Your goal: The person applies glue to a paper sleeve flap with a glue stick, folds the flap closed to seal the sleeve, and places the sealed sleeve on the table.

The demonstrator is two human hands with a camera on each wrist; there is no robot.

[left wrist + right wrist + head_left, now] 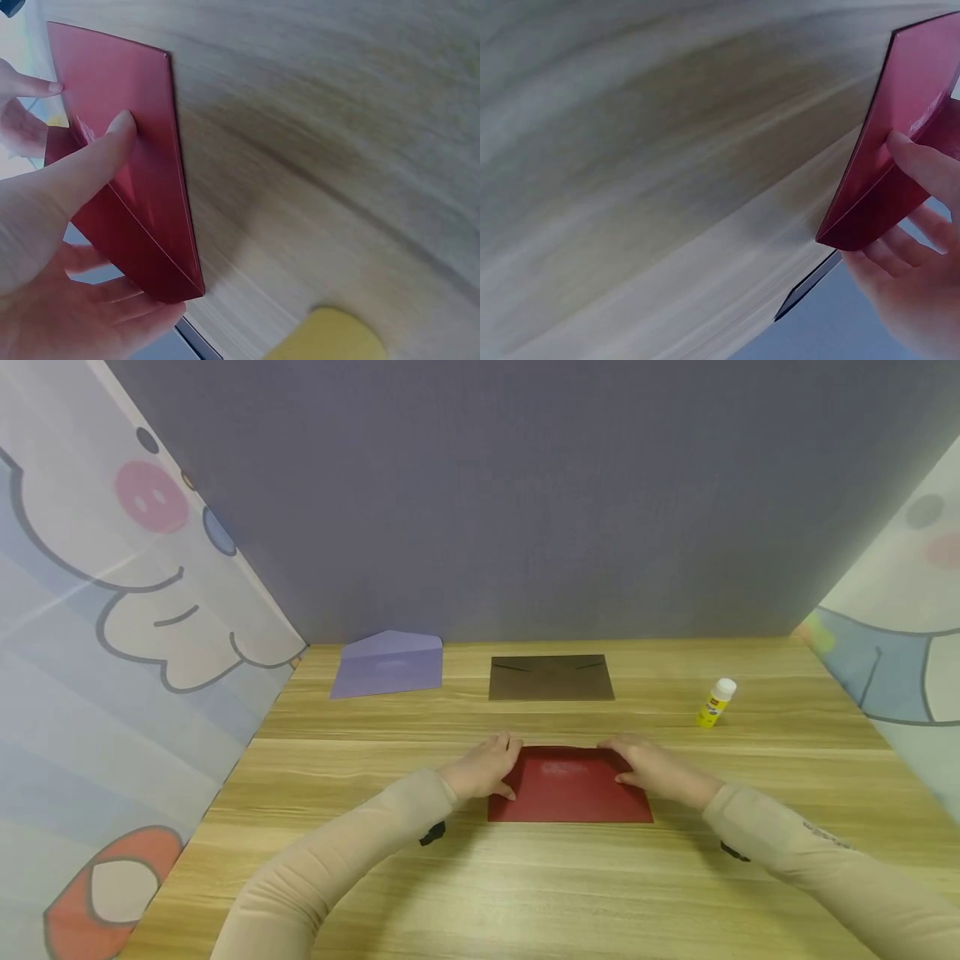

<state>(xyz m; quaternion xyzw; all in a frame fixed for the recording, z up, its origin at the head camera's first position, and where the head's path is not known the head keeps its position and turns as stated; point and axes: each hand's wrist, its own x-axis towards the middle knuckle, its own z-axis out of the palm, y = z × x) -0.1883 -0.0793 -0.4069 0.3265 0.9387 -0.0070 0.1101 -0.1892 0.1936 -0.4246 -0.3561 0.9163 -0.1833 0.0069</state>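
A red envelope (572, 797) lies on the wooden table in front of me, its flap (124, 232) standing up from the body along the far edge. My left hand (483, 768) grips it at the left end, thumb on the body and fingers behind the flap. At the other end my right hand (654, 768) holds it the same way, as the right wrist view also shows. Between the two thumbs a shiny, whitish patch (930, 111) marks the red paper near the fold.
Behind the red envelope lies a dark brown envelope (551, 678), its flap folded down. A purple envelope (390, 670) with its flap up is at the back left. To the right stands a yellow glue stick (716, 703) with a white cap. A grey wall (525, 510) borders the table's back.
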